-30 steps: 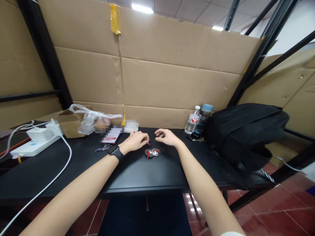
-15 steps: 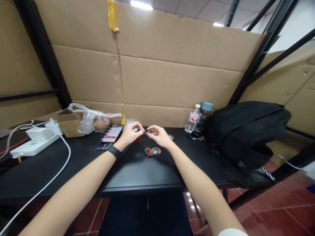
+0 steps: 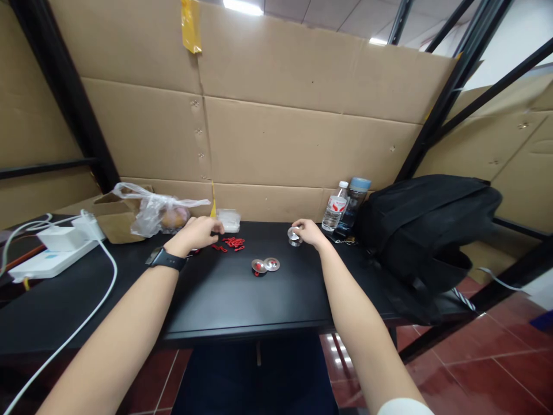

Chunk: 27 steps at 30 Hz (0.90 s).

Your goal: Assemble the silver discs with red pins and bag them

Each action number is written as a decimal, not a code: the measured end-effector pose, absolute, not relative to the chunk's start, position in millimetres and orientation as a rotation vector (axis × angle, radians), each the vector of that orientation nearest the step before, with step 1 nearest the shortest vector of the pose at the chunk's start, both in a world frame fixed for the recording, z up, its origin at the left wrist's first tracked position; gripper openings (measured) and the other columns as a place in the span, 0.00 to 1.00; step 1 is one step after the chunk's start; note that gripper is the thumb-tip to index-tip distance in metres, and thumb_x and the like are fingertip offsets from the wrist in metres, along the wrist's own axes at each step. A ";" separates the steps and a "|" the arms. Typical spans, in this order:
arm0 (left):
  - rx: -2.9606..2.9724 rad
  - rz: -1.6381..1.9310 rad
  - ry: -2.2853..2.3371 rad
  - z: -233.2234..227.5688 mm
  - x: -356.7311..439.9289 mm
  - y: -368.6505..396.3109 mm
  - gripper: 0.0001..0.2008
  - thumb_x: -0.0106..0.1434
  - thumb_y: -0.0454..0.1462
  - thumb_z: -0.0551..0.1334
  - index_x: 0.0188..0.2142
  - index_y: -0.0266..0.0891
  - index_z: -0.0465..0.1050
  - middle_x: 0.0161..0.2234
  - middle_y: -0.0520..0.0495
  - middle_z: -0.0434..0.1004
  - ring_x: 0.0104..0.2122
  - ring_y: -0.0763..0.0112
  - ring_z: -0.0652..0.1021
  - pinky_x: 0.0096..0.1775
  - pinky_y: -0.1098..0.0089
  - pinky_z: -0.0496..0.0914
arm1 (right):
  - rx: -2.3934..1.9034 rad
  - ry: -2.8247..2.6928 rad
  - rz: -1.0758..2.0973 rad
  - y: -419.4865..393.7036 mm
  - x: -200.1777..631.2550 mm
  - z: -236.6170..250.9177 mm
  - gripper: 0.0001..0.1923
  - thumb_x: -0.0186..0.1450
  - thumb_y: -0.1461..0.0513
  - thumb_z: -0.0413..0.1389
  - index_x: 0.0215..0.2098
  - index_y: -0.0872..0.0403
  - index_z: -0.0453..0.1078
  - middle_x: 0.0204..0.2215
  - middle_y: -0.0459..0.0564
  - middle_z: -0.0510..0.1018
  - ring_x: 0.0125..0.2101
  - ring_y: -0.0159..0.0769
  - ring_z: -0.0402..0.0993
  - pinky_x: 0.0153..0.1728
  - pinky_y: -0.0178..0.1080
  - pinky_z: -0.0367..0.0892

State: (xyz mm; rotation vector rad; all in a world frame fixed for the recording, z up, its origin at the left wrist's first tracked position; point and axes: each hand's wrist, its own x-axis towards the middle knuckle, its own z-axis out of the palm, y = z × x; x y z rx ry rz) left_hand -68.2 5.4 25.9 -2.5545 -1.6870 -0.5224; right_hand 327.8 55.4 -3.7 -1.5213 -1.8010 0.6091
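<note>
Small silver metal cap (image 3: 294,235): sits on the black tabletop (image 3: 224,300), far side, just left of the water bottle (image 3: 333,214). We judge it light, rigid and slippery, best pinched at its rim. Our right hand (image 3: 307,232) now grips it; half a second ago both hands met mid-air. Our left hand (image 3: 196,234), loosely curled and holding nothing, has moved beside the red clips (image 3: 231,244).

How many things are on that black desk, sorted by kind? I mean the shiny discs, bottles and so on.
Silver discs: 3, two side by side and one at the right hand, disc at
Bottles: 2
Black backpack: 1
Power strip: 1
Pile of small red pieces: 1, beside the left hand; pieces too small to count
Total: 8
</note>
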 end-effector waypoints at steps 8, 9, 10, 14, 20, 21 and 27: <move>-2.622 -0.153 -1.956 10.1 -75.7 13.9 0.07 0.48 0.37 0.69 0.29 0.49 0.81 0.29 0.56 0.84 0.33 0.66 0.82 0.33 0.73 0.66 | -1.712 -1.958 0.479 60.5 333.2 -12.8 0.10 0.63 0.64 0.59 0.41 0.58 0.79 0.34 0.53 0.84 0.34 0.35 0.79 0.38 0.32 0.68; -2.617 -0.179 -1.932 8.6 -73.2 14.4 0.05 0.48 0.37 0.69 0.28 0.49 0.81 0.29 0.56 0.84 0.33 0.66 0.82 0.34 0.73 0.66 | -1.711 -1.969 0.473 60.0 333.1 -13.0 0.09 0.63 0.64 0.59 0.40 0.58 0.80 0.34 0.53 0.84 0.34 0.35 0.79 0.38 0.32 0.68; -2.619 -0.210 -1.902 7.1 -70.8 14.9 0.04 0.49 0.38 0.69 0.27 0.49 0.81 0.28 0.55 0.84 0.33 0.66 0.82 0.34 0.73 0.66 | -1.712 -1.978 0.471 59.4 333.0 -13.2 0.09 0.63 0.64 0.59 0.39 0.57 0.80 0.34 0.53 0.84 0.34 0.35 0.79 0.38 0.32 0.68; -2.620 -0.344 -1.808 3.3 -62.0 14.7 0.01 0.51 0.40 0.69 0.26 0.48 0.81 0.26 0.53 0.84 0.31 0.66 0.82 0.33 0.72 0.64 | -1.727 -2.001 0.443 55.7 333.2 -11.3 0.08 0.63 0.65 0.59 0.38 0.57 0.80 0.33 0.53 0.83 0.35 0.36 0.79 0.39 0.33 0.68; -2.613 -0.452 -1.693 4.0 -52.7 10.3 0.03 0.54 0.41 0.68 0.26 0.48 0.82 0.27 0.51 0.84 0.30 0.66 0.81 0.33 0.72 0.63 | -1.605 -2.169 0.186 38.1 319.2 5.3 0.17 0.61 0.60 0.63 0.48 0.54 0.78 0.45 0.56 0.78 0.43 0.40 0.75 0.43 0.37 0.67; -2.618 -0.464 -1.680 4.6 -52.2 10.4 0.04 0.54 0.41 0.68 0.27 0.48 0.83 0.27 0.51 0.84 0.30 0.67 0.81 0.33 0.72 0.63 | -1.523 -2.268 0.232 33.1 313.6 9.4 0.18 0.59 0.59 0.64 0.48 0.54 0.78 0.45 0.55 0.78 0.42 0.39 0.75 0.43 0.36 0.67; -2.761 -0.735 -1.492 11.0 -43.1 6.5 0.08 0.60 0.43 0.65 0.34 0.45 0.82 0.30 0.52 0.83 0.30 0.69 0.79 0.35 0.73 0.65 | -1.103 -2.826 0.867 7.1 277.0 22.3 0.35 0.43 0.52 0.75 0.49 0.50 0.78 0.43 0.47 0.77 0.35 0.33 0.72 0.35 0.32 0.66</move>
